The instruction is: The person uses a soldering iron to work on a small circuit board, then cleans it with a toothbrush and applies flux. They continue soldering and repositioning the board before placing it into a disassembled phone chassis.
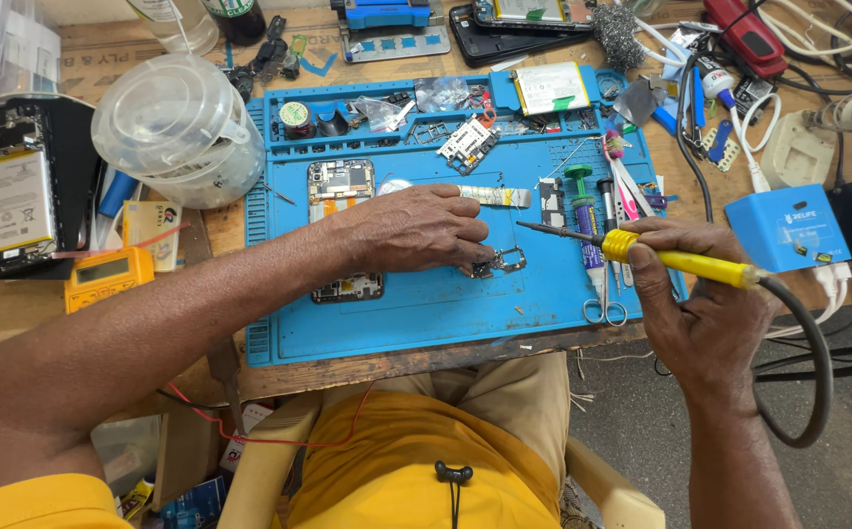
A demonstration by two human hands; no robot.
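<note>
The left hand (416, 230) pinned a small board (504, 262) flat on the blue mat (426, 313) at centre frame, fingertips pinching it so it could not slide. The right hand (690, 294), centre right, gripped a yellow iron (641, 253) like a pen, its tip angled toward the board but apart from it. An opened phone (342, 186) lay behind the wrist.

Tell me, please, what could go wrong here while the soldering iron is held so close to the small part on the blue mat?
The left hand pins the small board with its fingertips, and the soldering iron in the right hand points towards it, so a slip might burn the fingers. The iron's cable loops off the bench edge and could snag. Tweezers and scissors crowd the right hand.
</note>
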